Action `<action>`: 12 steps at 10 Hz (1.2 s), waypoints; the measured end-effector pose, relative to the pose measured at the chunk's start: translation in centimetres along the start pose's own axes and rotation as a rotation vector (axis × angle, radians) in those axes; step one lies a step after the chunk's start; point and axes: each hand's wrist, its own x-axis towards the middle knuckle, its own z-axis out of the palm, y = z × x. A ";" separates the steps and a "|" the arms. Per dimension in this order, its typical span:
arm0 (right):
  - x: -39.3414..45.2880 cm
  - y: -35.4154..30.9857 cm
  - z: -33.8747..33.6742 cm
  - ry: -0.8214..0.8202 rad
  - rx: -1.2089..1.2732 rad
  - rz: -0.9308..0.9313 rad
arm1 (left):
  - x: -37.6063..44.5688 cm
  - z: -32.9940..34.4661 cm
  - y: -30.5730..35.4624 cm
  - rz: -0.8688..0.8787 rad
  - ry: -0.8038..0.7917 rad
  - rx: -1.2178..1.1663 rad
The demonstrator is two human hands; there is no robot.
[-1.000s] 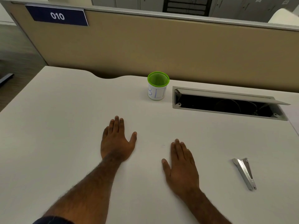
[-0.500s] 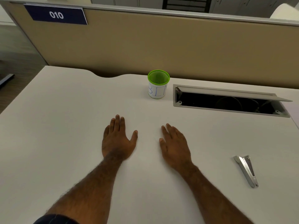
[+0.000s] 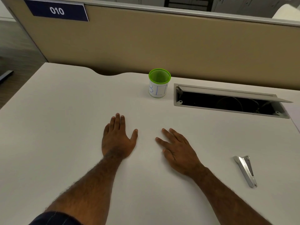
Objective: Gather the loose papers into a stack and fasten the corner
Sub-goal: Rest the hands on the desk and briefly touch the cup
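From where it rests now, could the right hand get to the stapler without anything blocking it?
Probably yes: the right hand lies flat and empty on the desk, with only bare surface between it and the stapler to its right.

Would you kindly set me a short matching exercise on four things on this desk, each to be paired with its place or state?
Things:
1. stapler
2. pen cup
3. cable hatch
4. left hand

Places or states:
A. lid raised, dark inside
B. flat on the desk, palm down
C. lying on the desk to the right of the right hand
D. upright near the partition, green rim

Pairs: 1-C, 2-D, 3-A, 4-B
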 end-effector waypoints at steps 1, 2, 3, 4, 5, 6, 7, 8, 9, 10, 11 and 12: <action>-0.7 -0.4 0.3 0.018 -0.007 0.026 | 0.0 0.0 0.0 0.002 0.005 0.002; -1.2 -1.0 0.8 0.015 -0.055 0.037 | 0.0 0.0 0.0 0.001 0.004 -0.001; -1.3 -1.5 1.0 0.010 -0.079 0.049 | 0.0 0.0 0.0 0.005 0.009 -0.001; -0.9 -2.0 1.1 0.000 -0.088 0.063 | 0.0 0.0 0.0 0.004 0.008 -0.003; -0.7 -2.5 1.3 0.012 -0.109 0.082 | 0.1 0.0 0.0 0.002 0.002 0.000; -0.5 -3.2 1.1 0.054 -0.212 0.089 | 0.0 0.1 0.0 0.001 0.002 0.003; -0.1 -3.8 0.8 0.059 -0.300 0.060 | 0.1 0.2 -0.1 0.006 0.007 0.007; -0.2 -4.0 1.2 0.039 -0.320 0.066 | 0.1 0.2 0.0 0.010 0.009 0.002; -0.1 -4.2 1.3 -0.006 -0.324 0.091 | 0.1 0.2 0.0 0.014 0.007 0.013; -0.1 -4.0 0.8 -0.038 -0.317 0.082 | 0.1 0.1 0.0 0.016 0.001 0.020; -0.2 -3.6 0.6 -0.003 0.015 0.142 | 0.0 -0.1 0.1 0.008 0.001 0.009; -0.4 -4.0 -0.5 0.163 0.612 0.388 | -0.1 -0.1 0.0 0.002 0.011 0.014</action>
